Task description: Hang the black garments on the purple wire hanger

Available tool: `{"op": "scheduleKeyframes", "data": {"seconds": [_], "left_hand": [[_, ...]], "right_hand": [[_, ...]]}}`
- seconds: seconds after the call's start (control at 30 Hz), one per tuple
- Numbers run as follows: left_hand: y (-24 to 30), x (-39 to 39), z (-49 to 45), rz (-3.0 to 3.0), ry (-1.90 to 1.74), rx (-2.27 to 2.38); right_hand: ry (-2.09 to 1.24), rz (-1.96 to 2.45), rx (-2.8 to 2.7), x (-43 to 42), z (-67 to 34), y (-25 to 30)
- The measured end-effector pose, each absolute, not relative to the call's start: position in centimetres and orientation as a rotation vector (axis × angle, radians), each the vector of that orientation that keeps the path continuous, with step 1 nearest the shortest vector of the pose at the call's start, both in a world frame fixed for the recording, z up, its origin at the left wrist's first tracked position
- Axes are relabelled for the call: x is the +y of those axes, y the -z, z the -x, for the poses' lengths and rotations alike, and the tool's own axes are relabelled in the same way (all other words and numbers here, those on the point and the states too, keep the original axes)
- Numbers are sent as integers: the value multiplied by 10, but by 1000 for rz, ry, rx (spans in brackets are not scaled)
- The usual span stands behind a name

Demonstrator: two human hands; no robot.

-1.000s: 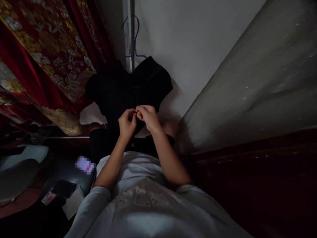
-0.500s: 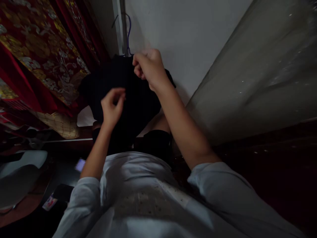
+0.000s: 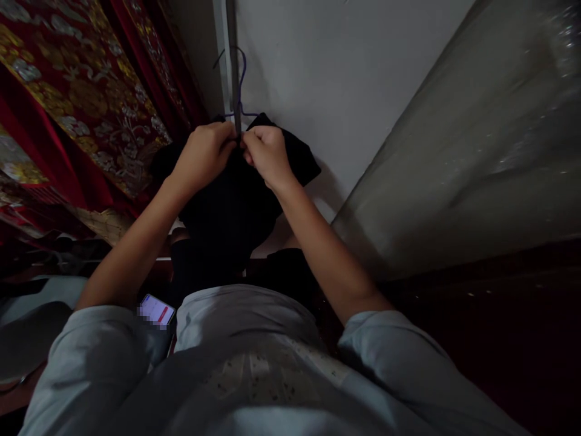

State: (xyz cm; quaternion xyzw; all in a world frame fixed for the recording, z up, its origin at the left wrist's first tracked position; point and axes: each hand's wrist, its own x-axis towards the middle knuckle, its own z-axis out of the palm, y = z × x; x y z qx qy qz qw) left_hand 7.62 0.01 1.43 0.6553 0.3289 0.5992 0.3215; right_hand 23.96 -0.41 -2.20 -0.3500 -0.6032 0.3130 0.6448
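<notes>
A black shirt (image 3: 222,206) hangs in front of me on a purple wire hanger (image 3: 243,75), its short sleeve flaring out to the right. My left hand (image 3: 206,151) is closed at the neck of the shirt, thumb and fingers pinched together. Opposite it, my right hand (image 3: 267,154) also pinches at the neckline, the fingertips almost meeting those of the left. The small part of cloth between the fingers is dark and hidden by them.
A metal pole (image 3: 229,54) stands behind the hanger, before a pale wall (image 3: 345,72). Red and gold brocade cloth (image 3: 86,91) hangs at left. Plastic-looking sheeting (image 3: 472,151) covers the right side. A lit phone (image 3: 158,310) and a grey chair (image 3: 36,333) are lower left.
My left hand has moved up and right to the neckline. My right hand has come down slightly to meet it. The phone screen shows more fully now.
</notes>
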Motion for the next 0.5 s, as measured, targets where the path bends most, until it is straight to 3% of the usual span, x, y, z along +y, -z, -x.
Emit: {"op": "scheduleKeyframes", "data": {"seconds": [0.13,0.27,0.4,0.5], "left_hand": [[-52,-40,-77,-2151,-1460,1002],[-60,-34,-35,-2258,-1827,1144],[-6,2,23,-1593,-2151,1112],[60,7,31,-1089,-2105,988]], "right_hand": [[-662,886,-1361,3,-230,55],[-842,1008,-1261,-13,-223,96],[-1028,915,-1140,-43,-207,131],[-1129,853,-1104,-60,-193,149]]}}
